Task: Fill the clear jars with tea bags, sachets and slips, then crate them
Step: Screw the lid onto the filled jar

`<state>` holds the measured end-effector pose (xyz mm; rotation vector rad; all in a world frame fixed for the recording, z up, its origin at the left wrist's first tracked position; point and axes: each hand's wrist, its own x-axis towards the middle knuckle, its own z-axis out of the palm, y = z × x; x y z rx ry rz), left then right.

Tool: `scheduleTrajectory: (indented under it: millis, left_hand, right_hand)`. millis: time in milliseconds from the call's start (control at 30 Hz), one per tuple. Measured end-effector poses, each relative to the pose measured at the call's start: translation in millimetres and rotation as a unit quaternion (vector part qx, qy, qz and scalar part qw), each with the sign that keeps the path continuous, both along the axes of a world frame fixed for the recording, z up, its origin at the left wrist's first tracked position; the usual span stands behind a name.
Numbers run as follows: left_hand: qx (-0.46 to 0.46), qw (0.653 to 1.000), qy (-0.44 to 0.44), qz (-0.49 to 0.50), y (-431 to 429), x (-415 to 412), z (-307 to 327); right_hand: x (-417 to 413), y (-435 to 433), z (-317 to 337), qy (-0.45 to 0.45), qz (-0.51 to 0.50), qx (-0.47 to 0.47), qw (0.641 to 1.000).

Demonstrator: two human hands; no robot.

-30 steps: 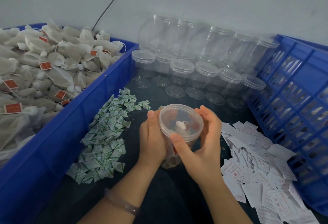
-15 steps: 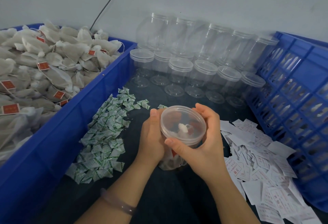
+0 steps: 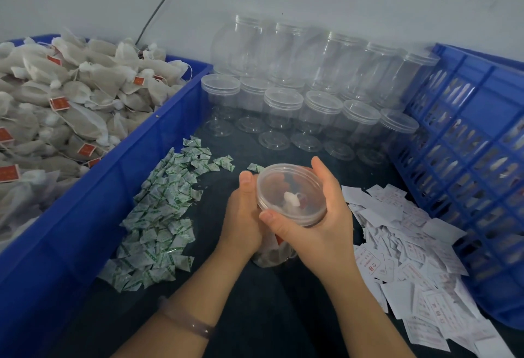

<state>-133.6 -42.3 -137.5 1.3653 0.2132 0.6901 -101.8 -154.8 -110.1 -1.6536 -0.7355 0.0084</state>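
Lid (image 3: 292, 191) tops the jar (image 3: 272, 257), right hand (image 3: 320, 230) curled round it. Left hand (image 3: 243, 215) grips the jar; sachets (image 3: 161, 215) at nine o'clock, slips (image 3: 411, 258) at three.

The white paper slips (image 3: 402, 244) heaped at the near right carry red print. On one slip (image 3: 372, 268) at the pile's left edge, two large red characters look like 合格; its smaller lines are blurred. Small red card tags (image 3: 59, 103) on the pale mesh tea bags (image 3: 93, 79) in the far left bear marks too small to read. The white sachets (image 3: 161, 215) left of centre have green lettering, which is illegible.
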Motion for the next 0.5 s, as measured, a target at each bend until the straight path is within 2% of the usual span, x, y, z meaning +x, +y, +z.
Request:
scheduleTrajectory:
  millis: [67, 133, 200, 300, 367, 433, 500]
  left_hand:
    - [0.015, 0.996, 0.01, -0.09, 5, -4, 3]
    - [0.07, 0.982, 0.029, -0.171, 13, -10, 5]
    - [0.116, 0.969, 0.048, -0.213, 19, -16, 11]
    - [0.126, 0.948, 0.044, -0.29, 25, -22, 18]
    - [0.155, 0.943, 0.076, -0.284, 24, -22, 19]
    - [0.187, 0.955, 0.095, -0.208, 16, -19, 16]
    - [0.179, 0.969, 0.092, -0.144, 7, -16, 15]
  right_hand:
    - [3, -3, 0, 0.004, 0.003, 0.006, 1.0]
    - [5, -5, 2, 0.007, 0.011, 0.004, 1.0]
    - [4, -6, 5, 0.008, 0.018, 0.002, 1.0]
    - [6, -8, 6, 0.003, 0.032, 0.004, 0.999]
    - [9, -9, 6, 0.003, 0.04, 0.009, 0.999]
    - [10, -8, 5, 0.002, 0.033, 0.014, 0.999]
    - [9, -6, 4, -0.001, 0.012, 0.02, 1.0]
